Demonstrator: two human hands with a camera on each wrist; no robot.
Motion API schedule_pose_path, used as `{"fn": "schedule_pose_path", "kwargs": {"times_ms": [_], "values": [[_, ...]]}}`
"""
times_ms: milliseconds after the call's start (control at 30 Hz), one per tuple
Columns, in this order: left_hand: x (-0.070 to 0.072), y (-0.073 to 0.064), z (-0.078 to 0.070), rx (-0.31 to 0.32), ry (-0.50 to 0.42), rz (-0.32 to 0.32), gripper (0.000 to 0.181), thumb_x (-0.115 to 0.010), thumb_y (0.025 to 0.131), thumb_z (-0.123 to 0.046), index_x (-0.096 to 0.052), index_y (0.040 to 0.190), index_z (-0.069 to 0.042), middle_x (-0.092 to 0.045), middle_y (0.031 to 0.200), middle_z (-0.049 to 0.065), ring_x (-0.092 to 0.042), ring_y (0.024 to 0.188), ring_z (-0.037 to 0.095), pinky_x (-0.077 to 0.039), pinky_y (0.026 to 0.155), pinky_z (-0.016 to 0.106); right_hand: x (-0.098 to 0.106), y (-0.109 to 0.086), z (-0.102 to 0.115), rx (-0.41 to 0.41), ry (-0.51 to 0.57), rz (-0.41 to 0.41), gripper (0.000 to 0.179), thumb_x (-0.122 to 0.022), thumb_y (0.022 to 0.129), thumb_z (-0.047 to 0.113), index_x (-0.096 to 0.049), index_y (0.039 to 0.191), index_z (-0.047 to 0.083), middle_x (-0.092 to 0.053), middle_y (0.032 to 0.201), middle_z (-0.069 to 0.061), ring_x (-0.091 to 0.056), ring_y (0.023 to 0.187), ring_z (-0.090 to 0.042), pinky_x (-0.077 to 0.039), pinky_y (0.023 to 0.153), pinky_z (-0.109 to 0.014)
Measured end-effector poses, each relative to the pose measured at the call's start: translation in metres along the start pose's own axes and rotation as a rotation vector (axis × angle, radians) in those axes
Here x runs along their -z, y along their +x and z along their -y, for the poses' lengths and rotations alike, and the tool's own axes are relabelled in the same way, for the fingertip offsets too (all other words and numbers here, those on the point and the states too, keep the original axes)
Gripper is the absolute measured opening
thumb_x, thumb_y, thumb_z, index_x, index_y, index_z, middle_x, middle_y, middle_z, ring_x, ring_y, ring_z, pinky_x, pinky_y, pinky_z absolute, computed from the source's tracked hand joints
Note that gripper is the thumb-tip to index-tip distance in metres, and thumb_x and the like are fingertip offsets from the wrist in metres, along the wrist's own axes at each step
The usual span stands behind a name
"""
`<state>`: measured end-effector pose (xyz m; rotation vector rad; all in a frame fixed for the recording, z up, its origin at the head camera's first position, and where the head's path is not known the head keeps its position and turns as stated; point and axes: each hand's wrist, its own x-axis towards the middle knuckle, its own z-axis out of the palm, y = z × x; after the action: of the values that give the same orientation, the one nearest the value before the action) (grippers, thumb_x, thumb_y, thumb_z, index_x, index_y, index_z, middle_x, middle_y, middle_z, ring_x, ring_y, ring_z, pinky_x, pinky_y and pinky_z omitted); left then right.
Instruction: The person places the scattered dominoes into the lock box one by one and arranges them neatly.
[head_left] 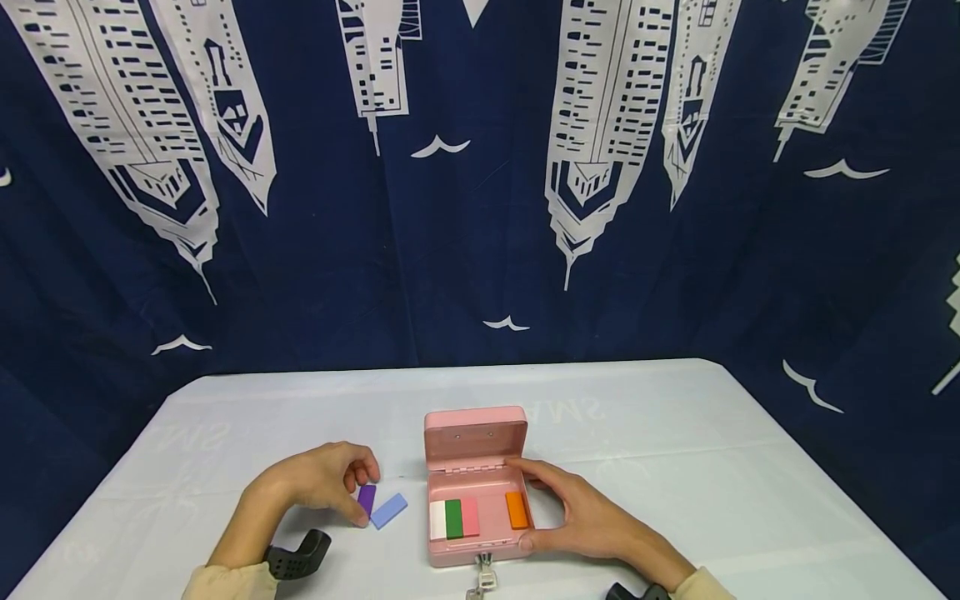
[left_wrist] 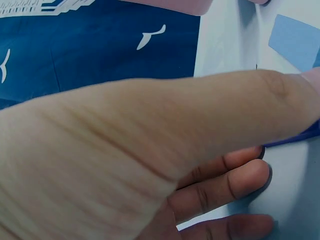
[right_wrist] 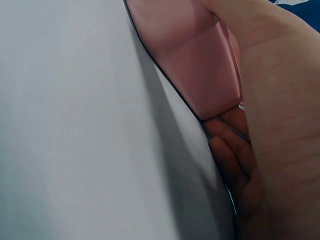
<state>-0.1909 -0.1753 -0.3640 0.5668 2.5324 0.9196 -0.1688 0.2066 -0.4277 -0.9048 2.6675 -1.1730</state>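
Between the thumb and index finger of my left hand (head_left: 324, 479) is a small purple block (head_left: 366, 497), pinched by its ends. A light blue block (head_left: 389, 511) lies on the table right beside it, and shows in the left wrist view too. My right hand (head_left: 581, 510) grips the right side of an open pink metal cash box (head_left: 480, 552), thumb at the front corner and index finger near the hinge. Inside the box, a white block (head_left: 438, 520), a green block (head_left: 453, 518) and a pink block (head_left: 470, 517) stand side by side at left. An orange block (head_left: 517, 510) is at right.
The box's lid (head_left: 476, 437) leans back, raised. Keys (head_left: 486, 575) hang at the lock on its front. A white cloth covers the table (head_left: 300, 400), and a dark blue printed curtain (head_left: 450, 250) hangs behind it.
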Motion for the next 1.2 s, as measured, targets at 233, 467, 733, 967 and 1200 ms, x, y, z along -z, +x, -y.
{"fn": "schedule_pose_path", "kwargs": {"times_ms": [233, 467, 733, 967, 1200], "values": [[-0.0003, -0.0006, 0.0012, 0.015, -0.009, 0.017, 0.047, -0.091, 0.06, 0.0, -0.062, 0.096, -0.009, -0.053, 0.085, 0.005, -0.048, 0.078, 0.019, -0.038, 0.063, 0.023, -0.0001, -0.0003, -0.0011, 0.001, -0.005, -0.002, 0.084, -0.082, 0.078, 0.047, -0.038, 0.15, 0.041, -0.044, 0.152, 0.017, -0.051, 0.134, -0.012, -0.043, 0.115, -0.035], [-0.0002, 0.0008, 0.0027, 0.047, 0.011, 0.039, 0.048, -0.089, 0.06, 0.0, -0.063, 0.098, -0.012, -0.053, 0.087, 0.004, -0.048, 0.083, 0.02, -0.037, 0.068, 0.026, 0.0002, -0.0006, -0.0015, 0.003, -0.013, -0.002, 0.085, -0.082, 0.078, 0.047, -0.038, 0.15, 0.041, -0.044, 0.152, 0.017, -0.05, 0.135, -0.012, -0.042, 0.115, -0.036], [-0.0015, 0.0007, 0.0038, 0.009, -0.013, 0.03, 0.045, -0.089, 0.061, -0.001, -0.062, 0.097, -0.009, -0.052, 0.086, 0.005, -0.047, 0.079, 0.019, -0.037, 0.064, 0.023, 0.001, -0.0002, -0.0004, 0.004, -0.005, 0.003, 0.085, -0.083, 0.078, 0.047, -0.038, 0.15, 0.04, -0.044, 0.153, 0.017, -0.05, 0.135, -0.012, -0.042, 0.115, -0.037], [-0.0026, 0.0015, 0.0067, -0.036, -0.015, 0.015, 0.043, -0.09, 0.062, -0.003, -0.062, 0.093, -0.009, -0.054, 0.083, 0.004, -0.048, 0.076, 0.017, -0.039, 0.063, 0.022, 0.0004, 0.0006, -0.0009, 0.003, 0.0, 0.005, 0.085, -0.082, 0.078, 0.046, -0.038, 0.15, 0.04, -0.044, 0.153, 0.017, -0.051, 0.134, -0.013, -0.042, 0.115, -0.036], [0.0002, 0.0018, 0.0093, -0.058, -0.032, 0.017, 0.042, -0.091, 0.064, -0.006, -0.062, 0.094, -0.008, -0.057, 0.082, 0.006, -0.05, 0.076, 0.017, -0.041, 0.063, 0.022, 0.0001, 0.0003, -0.0007, -0.003, 0.009, 0.006, 0.084, -0.082, 0.079, 0.045, -0.038, 0.15, 0.04, -0.044, 0.153, 0.017, -0.05, 0.134, -0.013, -0.042, 0.115, -0.037]]}}
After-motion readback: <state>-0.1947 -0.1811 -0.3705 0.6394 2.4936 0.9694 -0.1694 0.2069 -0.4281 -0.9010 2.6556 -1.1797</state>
